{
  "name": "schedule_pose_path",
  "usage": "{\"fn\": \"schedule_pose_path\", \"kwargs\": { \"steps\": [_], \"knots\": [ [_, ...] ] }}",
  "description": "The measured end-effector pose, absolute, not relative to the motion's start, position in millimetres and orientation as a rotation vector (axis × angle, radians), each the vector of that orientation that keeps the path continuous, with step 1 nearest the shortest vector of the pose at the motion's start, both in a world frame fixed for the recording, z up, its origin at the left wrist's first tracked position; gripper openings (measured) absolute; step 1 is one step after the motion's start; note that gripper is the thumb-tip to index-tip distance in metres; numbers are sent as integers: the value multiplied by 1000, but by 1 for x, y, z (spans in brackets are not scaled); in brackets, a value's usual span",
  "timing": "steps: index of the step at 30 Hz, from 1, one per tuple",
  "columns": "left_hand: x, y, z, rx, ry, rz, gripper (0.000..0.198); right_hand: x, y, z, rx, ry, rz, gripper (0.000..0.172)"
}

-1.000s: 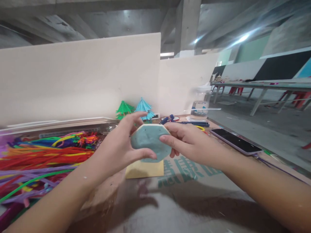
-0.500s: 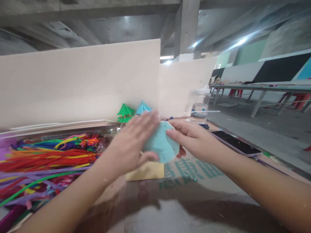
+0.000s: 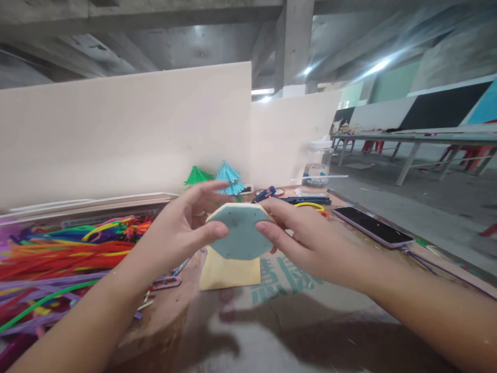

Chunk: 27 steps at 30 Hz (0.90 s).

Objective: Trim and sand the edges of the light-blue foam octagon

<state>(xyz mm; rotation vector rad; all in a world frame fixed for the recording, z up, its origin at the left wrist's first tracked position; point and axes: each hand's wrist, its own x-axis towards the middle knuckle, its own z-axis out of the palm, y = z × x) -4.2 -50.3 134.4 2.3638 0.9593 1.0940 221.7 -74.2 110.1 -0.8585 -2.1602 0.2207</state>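
An octagonal pale blue board (image 3: 241,235) with small dark dots near its corners is held up above the table, tilted so its broad face is toward me. My right hand (image 3: 293,228) pinches its right side, thumb on the face and fingers behind. At the opposite side, the thumb of my left hand (image 3: 190,220) lies on the face, while its fingers curve behind the upper left edge, slightly blurred. Below the board lies a yellow sheet (image 3: 229,273) on a cardboard surface with green printed characters (image 3: 287,280).
Colourful pipe cleaners (image 3: 73,254) heap at the left. Behind stand a green paper-like tree shape (image 3: 197,175) and a blue one (image 3: 228,176). At the right are a clear water bottle (image 3: 316,166), a phone (image 3: 373,227) and a dark tool (image 3: 306,200). A white panel (image 3: 128,134) rises behind.
My left hand has come off the board's face, where its palm was flat and blurred, to the left edge. The board now faces me more squarely, and my right hand keeps its grip.
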Motion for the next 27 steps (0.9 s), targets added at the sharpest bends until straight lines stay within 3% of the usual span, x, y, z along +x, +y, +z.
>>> {"fn": "schedule_pose_path", "kwargs": {
  "steps": [2,6,14,27],
  "knots": [
    [-3,-57,136,2358,1012,936,32,223,-74,110,-852,-2172,192,19],
    [3,-63,135,2557,1130,1023,18,226,-71,113,-790,-2077,137,23],
    [12,-68,132,2864,1229,1091,17,228,-66,116,-656,-2042,-10,11],
    [10,-67,129,2937,1178,1088,17,226,-63,116,-683,-1939,275,14]
  ]
}}
